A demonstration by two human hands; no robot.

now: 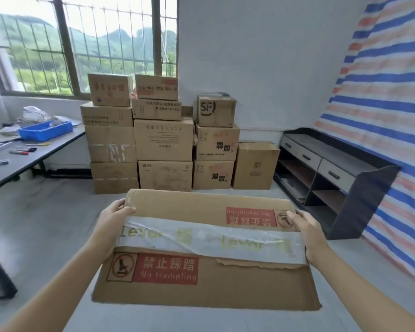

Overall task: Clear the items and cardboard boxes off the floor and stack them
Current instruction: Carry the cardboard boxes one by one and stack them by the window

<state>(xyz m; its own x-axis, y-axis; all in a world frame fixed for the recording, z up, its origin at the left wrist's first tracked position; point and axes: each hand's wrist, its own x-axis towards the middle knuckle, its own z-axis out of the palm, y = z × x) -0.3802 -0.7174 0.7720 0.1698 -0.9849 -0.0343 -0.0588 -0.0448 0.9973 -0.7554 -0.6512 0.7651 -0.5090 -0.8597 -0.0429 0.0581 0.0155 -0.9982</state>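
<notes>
A large cardboard box (177, 293) with red "No trampling" labels and white tape across its top is held up in front of me, off the floor. My left hand (113, 219) grips its left side, thumb on top. My right hand (307, 228) grips its right side the same way. Ahead, against the far wall under the window, stands a stack of cardboard boxes (163, 140) in several columns, up to several boxes high. A single box (255, 165) sits on the floor at the stack's right end.
A grey table (22, 161) on the left carries a blue tray (44, 131), markers and papers. A dark low shelf unit with drawers (333, 171) stands along the striped tarp wall on the right. Bare grey floor lies between me and the stack.
</notes>
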